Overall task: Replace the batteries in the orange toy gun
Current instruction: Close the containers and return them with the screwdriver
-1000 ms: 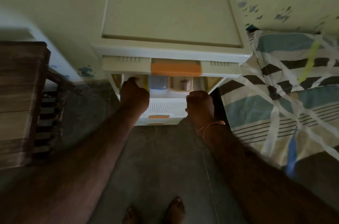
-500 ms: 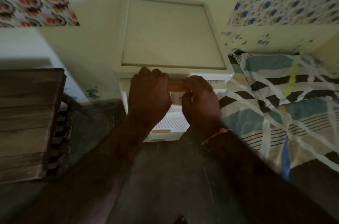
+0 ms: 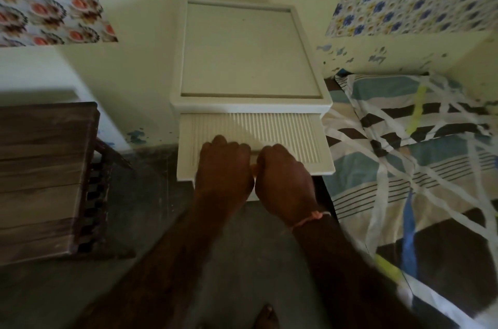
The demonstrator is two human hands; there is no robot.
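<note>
Since the earlier pictures the top drawer (image 3: 253,140) of the white plastic cabinet (image 3: 250,51) has come out toward the person. A second ago the hands were lower, at an open drawer with small things inside; half a second ago both were on the orange handle just under the cabinet's top. Now the ribbed front panel of the top drawer faces up at the camera and sticks out past the cabinet's front edge, so it seems to be tilting or sliding open.

The left hand (image 3: 225,167) and the right hand (image 3: 284,180) lie side by side, almost touching, at the near edge of that panel. Their fingers are curled over the edge, where the handle should be, so I judge that both grip the handle; only a small pale-orange piece shows between the hands.

For the task this looks like a very early step: the person is probably searching the drawers for the toy gun or for batteries. The orange toy gun is not in view anywhere, and no batteries either.

The inside of the drawer is hidden behind its own front panel. The lower drawers are covered by the hands and forearms. The room is dim and the picture is slightly blurred. A wooden bench (image 3: 45,177) stands at the left, a bed with a striped sheet (image 3: 420,167) at the right, and one bare foot (image 3: 265,316) is cut off by the bottom edge.
</note>
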